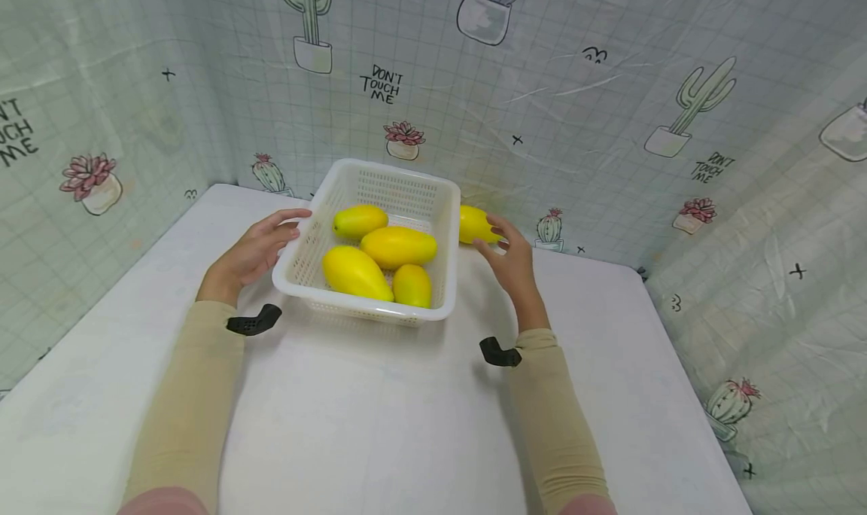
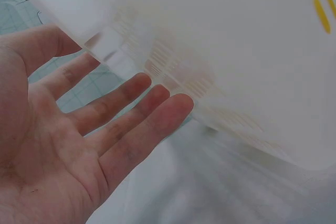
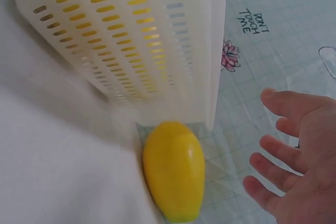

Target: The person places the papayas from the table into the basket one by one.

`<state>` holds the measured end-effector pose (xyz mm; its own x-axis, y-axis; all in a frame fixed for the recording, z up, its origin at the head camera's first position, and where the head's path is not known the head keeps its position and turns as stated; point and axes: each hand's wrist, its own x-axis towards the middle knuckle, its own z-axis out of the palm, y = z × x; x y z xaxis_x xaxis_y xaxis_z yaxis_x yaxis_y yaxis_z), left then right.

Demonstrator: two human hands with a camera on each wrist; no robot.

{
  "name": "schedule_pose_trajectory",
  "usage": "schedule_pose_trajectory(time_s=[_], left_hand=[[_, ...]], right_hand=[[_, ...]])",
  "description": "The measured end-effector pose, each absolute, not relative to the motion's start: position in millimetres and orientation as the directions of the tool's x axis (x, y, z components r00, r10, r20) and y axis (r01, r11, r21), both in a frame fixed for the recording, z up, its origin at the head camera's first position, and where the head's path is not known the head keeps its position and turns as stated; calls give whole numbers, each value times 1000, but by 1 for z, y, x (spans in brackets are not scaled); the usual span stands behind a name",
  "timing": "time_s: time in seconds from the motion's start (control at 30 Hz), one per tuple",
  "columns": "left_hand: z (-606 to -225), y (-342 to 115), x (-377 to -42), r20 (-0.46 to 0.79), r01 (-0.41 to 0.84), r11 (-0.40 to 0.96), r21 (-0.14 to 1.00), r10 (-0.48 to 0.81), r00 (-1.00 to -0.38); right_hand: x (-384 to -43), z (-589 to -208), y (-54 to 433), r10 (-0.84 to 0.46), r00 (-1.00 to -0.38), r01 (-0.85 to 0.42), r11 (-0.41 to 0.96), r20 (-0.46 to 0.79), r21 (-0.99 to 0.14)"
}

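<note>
A white perforated plastic basket holds several smooth yellow fruits that look like mangoes, one of them a long mango in the middle. My left hand is at the basket's left side, fingers extended; in the left wrist view the fingertips are at the slotted wall, apparently touching it. Outside the basket, beyond its right side, lies another mango, partly hidden by the basket. Near that mango is my right hand, its fingers loosely bent; the right wrist view shows a gap between them and the mango.
A white table carries everything. Behind it and at both sides hangs a checked curtain printed with potted cacti. The loose mango lies at the table's back edge, close to the curtain. A small black device sits on each wrist.
</note>
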<state>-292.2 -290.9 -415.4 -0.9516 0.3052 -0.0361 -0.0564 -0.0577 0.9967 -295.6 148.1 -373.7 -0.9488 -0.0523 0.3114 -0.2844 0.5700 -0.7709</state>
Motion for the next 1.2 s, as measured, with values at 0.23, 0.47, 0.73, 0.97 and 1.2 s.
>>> schedule_pose_trajectory(time_s=[0.23,0.47,0.73,0.97,1.2], left_hand=[[-415,-291,-291,-24,-49,-73,996,315,-949],[-413,-291,-290,-36,-59,-66,996,308,-951],[-412,-290,-289,-45,-69,-69,995,305,-951],[-411,-289,-289,-52,-71,-53,996,298,-953],[-411,-290,-289,-54,-71,-47,996,295,-954]], right_hand=[[-297,-376,152,-46,-951,-273,581,305,-767],[-300,-379,155,-47,-953,-266,599,298,-756],[-302,-379,157,-48,-958,-254,597,282,-761],[-303,-379,157,-49,-960,-250,598,277,-761],[-306,-380,158,-51,-964,-237,609,261,-757]])
